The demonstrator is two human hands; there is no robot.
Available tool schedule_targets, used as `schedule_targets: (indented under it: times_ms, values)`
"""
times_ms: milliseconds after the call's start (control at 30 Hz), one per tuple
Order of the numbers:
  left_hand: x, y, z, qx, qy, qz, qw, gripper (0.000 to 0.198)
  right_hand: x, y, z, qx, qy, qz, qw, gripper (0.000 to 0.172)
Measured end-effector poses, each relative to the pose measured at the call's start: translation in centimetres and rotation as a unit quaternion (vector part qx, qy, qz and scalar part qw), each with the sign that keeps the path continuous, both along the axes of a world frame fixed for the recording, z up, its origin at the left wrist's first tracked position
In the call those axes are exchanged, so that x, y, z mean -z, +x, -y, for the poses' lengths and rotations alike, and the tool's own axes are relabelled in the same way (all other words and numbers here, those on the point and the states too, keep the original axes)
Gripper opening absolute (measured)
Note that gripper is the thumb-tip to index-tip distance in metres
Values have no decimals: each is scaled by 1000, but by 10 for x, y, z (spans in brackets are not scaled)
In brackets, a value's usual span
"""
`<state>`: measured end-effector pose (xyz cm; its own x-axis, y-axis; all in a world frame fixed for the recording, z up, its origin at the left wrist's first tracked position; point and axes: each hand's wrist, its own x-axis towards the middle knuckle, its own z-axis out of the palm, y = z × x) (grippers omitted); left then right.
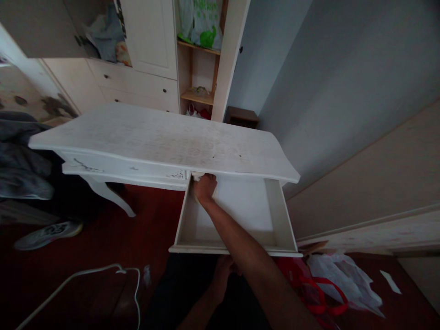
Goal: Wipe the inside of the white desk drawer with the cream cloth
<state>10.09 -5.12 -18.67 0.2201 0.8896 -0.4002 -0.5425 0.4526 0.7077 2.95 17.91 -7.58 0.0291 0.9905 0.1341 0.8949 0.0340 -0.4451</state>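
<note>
A white desk (154, 135) has its right drawer (282, 215) pulled out, and the inside looks bare. My right hand (205, 187) reaches to the drawer's back left corner, just under the desktop edge. Its fingers are closed on a white cloth (197, 177) pressed against the drawer's wall. My left hand (224, 271) sits low in shadow just below the drawer's front panel (206, 250). Its fingers are hidden behind my right forearm and by the dark.
A white wardrobe (147, 41) with shelves and plastic bags stands behind the desk. A grey wall (343, 82) is on the right. On the dark red floor lie a shoe (48, 233), a white cable (103, 270), and red-and-white bags (330, 284). Dark clothing (17, 160) is piled at left.
</note>
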Motion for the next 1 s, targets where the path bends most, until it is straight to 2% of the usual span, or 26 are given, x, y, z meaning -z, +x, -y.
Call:
schedule_targets:
  times_ms: [133, 267, 467, 700, 833, 1000]
  values:
    - [6, 4, -3, -3, -6, 17, 1000, 54, -6, 16, -8, -94, 5, 35, 995, 36]
    - [2, 2, -5, 1, -9, 28, 1000, 60, -12, 33, -18, -201, 4, 81, 976, 39]
    - [-5, -2, -5, 5, 4, 19, 1000, 64, -19, 45, -17, -283, -5, 116, 952, 37]
    - [-7, -3, -3, 5, 23, 26, 999, 62, -28, 48, 20, -342, -28, 170, 924, 42]
    - [-9, -4, -2, 5, 19, 24, 1000, 58, -34, 50, 48, -417, -68, 203, 883, 41]
    - [-9, -4, -1, 6, 7, 19, 1000, 61, -39, 49, 70, -488, -182, 214, 826, 33]
